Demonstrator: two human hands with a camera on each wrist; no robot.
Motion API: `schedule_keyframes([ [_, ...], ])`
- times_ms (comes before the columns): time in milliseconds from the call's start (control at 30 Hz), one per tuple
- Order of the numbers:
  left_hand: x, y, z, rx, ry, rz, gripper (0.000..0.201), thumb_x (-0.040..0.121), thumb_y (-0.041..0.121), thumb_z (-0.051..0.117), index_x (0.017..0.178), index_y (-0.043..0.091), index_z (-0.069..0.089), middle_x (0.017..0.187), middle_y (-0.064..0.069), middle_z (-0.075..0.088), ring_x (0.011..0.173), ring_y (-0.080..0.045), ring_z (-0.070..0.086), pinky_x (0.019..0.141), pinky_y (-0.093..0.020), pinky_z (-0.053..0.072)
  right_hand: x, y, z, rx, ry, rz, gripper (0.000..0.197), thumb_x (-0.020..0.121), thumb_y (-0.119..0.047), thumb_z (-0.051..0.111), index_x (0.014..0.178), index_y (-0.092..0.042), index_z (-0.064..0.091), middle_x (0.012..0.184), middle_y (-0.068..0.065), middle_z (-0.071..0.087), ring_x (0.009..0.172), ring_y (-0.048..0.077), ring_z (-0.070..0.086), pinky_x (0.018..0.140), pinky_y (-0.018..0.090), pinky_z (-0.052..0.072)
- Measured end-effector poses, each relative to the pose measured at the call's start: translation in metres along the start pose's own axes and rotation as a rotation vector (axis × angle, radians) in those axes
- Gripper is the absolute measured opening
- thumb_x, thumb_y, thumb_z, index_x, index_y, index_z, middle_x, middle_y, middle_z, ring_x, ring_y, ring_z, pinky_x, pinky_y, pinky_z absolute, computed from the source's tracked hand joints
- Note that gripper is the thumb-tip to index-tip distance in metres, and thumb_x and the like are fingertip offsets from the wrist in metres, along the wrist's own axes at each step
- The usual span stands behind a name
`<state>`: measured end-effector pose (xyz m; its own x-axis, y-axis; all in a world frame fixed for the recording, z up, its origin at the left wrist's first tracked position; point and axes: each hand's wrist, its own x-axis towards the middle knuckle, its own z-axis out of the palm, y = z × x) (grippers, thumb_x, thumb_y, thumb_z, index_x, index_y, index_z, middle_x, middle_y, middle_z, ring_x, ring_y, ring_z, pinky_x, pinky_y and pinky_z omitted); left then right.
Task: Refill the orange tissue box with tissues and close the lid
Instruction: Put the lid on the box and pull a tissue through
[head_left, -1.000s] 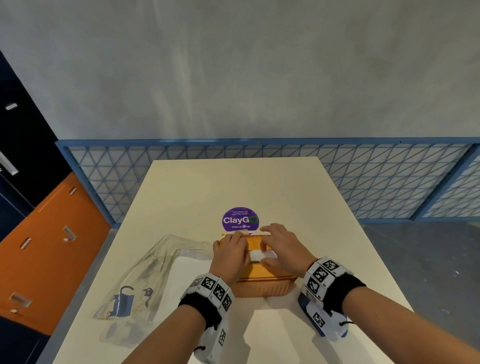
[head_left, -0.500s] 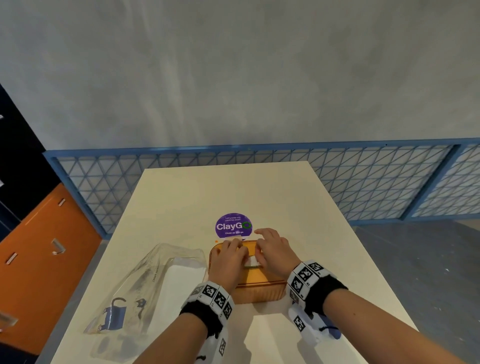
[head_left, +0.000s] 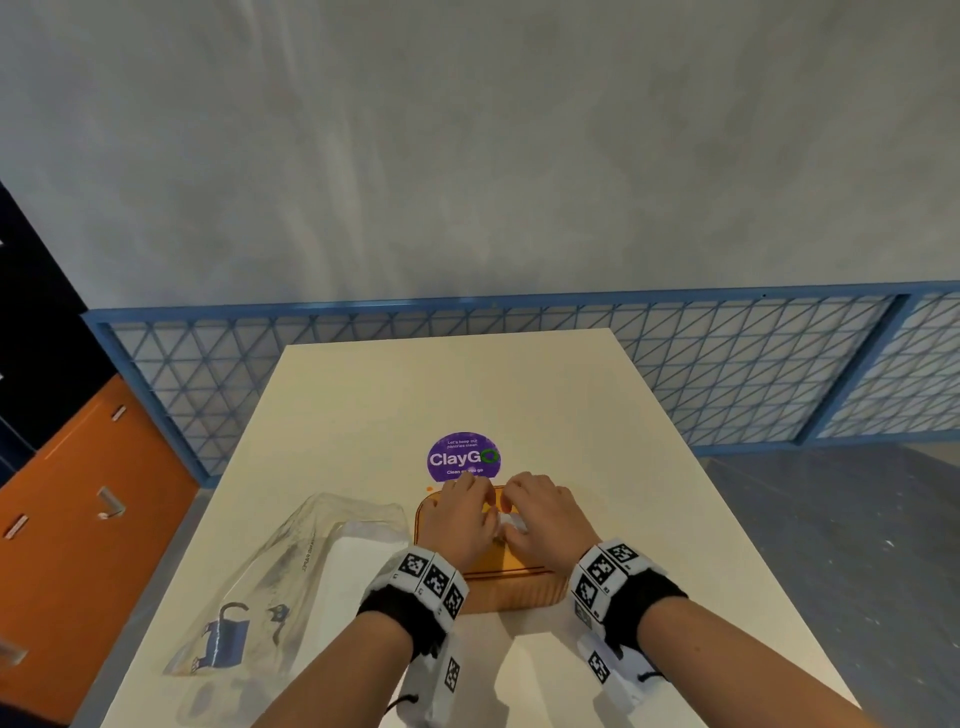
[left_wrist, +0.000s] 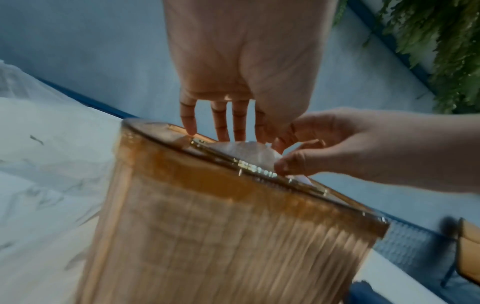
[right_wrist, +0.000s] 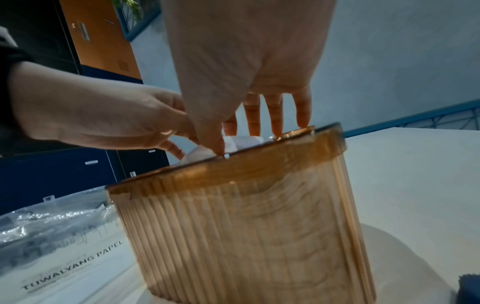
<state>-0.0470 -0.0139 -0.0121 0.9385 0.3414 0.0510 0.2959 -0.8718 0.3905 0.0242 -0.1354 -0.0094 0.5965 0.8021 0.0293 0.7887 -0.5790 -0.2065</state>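
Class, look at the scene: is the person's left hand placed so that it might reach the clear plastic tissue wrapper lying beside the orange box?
Probably yes. The left hand rests on the orange box, and the wrapper lies right beside it on that side, with nothing visible between.

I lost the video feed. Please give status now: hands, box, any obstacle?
Left hand and right hand on the orange box, fingers pinching tissue at the lid slot. Lid on. Plastic wrapper left of it, not blocking.

Grey wall (head_left: 467, 145), orange cabinets (head_left: 78, 519)
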Motion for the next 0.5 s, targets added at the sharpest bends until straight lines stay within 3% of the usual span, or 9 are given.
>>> schedule_keyframes([
  [167, -0.011, -0.004, 0.011, 0.171, 0.002, 0.095, 0.031, 0.096, 0.037, 0.041, 0.123, 0.024, 0.046, 0.132, 0.004, 0.045, 0.120, -0.017, 0.042, 0.097, -0.033, 0.039, 0.004, -0.001, 0.000, 0.002, -0.017, 0.058, 0.026, 0.097, -0.027, 0.043, 0.116, -0.015, 0.058, 0.139, 0.000, 0.042, 0.127, 0.020, 0.039, 0.102, 0.036, 0.035],
  [333, -0.004, -0.001, 0.006, 0.277, -0.025, 0.117, 0.033, 0.095, 0.038, 0.042, 0.123, 0.022, 0.047, 0.128, 0.001, 0.047, 0.117, -0.021, 0.044, 0.089, -0.033, 0.041, 0.015, 0.002, -0.010, 0.173, -0.062, 0.183, 0.028, 0.098, -0.027, 0.044, 0.112, -0.012, 0.062, 0.142, -0.002, 0.040, 0.130, 0.019, 0.036, 0.103, 0.037, 0.034],
  [500, 0.008, 0.003, -0.004, 0.326, -0.122, 0.151, 0.035, 0.094, 0.018, 0.046, 0.129, 0.015, 0.043, 0.130, -0.006, 0.048, 0.121, -0.024, 0.045, 0.091, -0.036, 0.044, 0.006, -0.003, -0.014, 0.166, -0.095, 0.151, 0.030, 0.092, -0.036, 0.049, 0.117, -0.018, 0.051, 0.138, -0.001, 0.039, 0.129, 0.020, 0.035, 0.102, 0.040, 0.034],
])
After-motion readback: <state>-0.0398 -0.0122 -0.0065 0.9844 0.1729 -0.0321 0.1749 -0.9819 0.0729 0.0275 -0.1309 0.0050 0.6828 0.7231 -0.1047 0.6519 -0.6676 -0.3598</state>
